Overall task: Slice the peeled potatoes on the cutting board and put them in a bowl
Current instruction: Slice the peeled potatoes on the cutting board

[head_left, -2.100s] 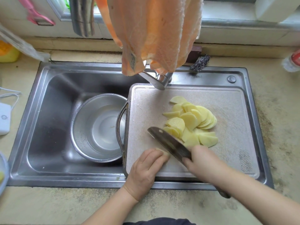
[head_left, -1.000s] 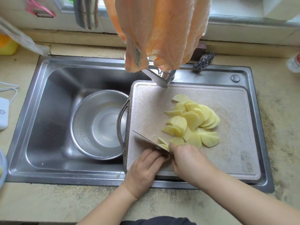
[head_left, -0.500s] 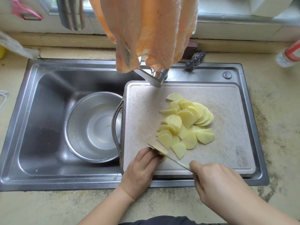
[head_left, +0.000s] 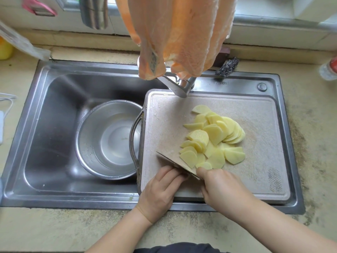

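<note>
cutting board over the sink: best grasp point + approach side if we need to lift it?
Probably the loop handle on the left end of the cutting board, approached from the left, over the steel bowl. It stands off the board's edge, leaving an open gap that fingers can hook through. The near edge is occupied by the left hand and right hand, and potato slices cover the middle.

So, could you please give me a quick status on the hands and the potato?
Right hand grips knife, left hand steadies something beside the blade. Slices piled on board. Bowl in sink, no slices in it. Nothing in the way.
</note>
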Available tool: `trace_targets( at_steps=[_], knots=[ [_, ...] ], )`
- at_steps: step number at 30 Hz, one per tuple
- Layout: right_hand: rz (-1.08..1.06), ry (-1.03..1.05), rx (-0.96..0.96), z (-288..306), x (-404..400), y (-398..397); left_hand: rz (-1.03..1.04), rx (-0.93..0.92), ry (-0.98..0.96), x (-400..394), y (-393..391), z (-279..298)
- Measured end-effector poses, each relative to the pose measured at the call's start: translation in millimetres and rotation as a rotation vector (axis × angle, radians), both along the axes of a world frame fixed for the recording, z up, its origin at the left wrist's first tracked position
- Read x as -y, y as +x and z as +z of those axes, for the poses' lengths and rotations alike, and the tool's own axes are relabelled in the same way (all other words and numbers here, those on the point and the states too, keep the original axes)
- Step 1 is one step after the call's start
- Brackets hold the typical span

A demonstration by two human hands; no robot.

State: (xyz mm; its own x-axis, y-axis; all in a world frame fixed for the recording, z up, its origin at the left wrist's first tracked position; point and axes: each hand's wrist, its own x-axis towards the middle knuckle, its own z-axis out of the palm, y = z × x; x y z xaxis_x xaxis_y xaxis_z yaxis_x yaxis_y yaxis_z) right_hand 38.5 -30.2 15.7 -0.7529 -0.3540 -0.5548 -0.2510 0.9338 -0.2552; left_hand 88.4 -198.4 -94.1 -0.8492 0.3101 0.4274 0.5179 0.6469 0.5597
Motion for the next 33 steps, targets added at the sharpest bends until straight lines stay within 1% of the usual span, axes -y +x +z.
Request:
trace_targets(
  at_steps=[2, 4, 5, 7, 11, 13, 16, 22, 27, 30, 33],
  knots=[
    [-0.102, -0.073, 0.035, -4.2, 4.4, -8.5, 0.004, -0.004, 0.009, -0.4, 0.2, 0.1],
    [-0.243, -0.165, 0.116, -2.5, 5.4, -19.3, 0.008, -0.008, 0.018, -0.6, 0.7, -1.3],
    [-0.28, -0.199, 0.136, 0.3, 4.2, -22.1, 0.007, -0.009, 0.023, -0.6, 1.1, -2.0],
    [-0.228, -0.201, 0.102, 8.7, 0.2, -19.4, 0.004, -0.013, 0.022, -0.6, 1.2, -2.8],
    [-0.047, -0.034, -0.008, 34.3, -13.3, 13.9, 0.016, -0.029, -0.025, -0.8, 0.9, -6.2],
    [-0.005, 0.067, -0.005, 42.2, -18.5, 23.0, 0.017, -0.029, -0.023, -0.5, 1.1, -6.7],
    [-0.011, 0.123, 0.018, 44.6, -21.5, 24.3, 0.014, -0.031, -0.008, 0.7, 1.1, -4.2],
    [-0.017, 0.099, 0.025, 38.1, -20.0, 15.8, 0.012, -0.03, 0.006, -0.8, -1.3, -1.4],
    [0.0, 0.056, 0.019, 15.2, -7.4, 8.0, 0.001, -0.028, 0.002, 0.4, 0.2, -0.5],
    [-0.074, -0.031, 0.058, 1.0, -0.8, -2.5, 0.014, -0.024, 0.0, -0.1, 0.2, 0.9],
    [-0.211, -0.138, 0.125, -2.2, 3.4, -17.4, 0.011, -0.02, 0.018, -0.2, 1.3, 0.3]
  ],
)
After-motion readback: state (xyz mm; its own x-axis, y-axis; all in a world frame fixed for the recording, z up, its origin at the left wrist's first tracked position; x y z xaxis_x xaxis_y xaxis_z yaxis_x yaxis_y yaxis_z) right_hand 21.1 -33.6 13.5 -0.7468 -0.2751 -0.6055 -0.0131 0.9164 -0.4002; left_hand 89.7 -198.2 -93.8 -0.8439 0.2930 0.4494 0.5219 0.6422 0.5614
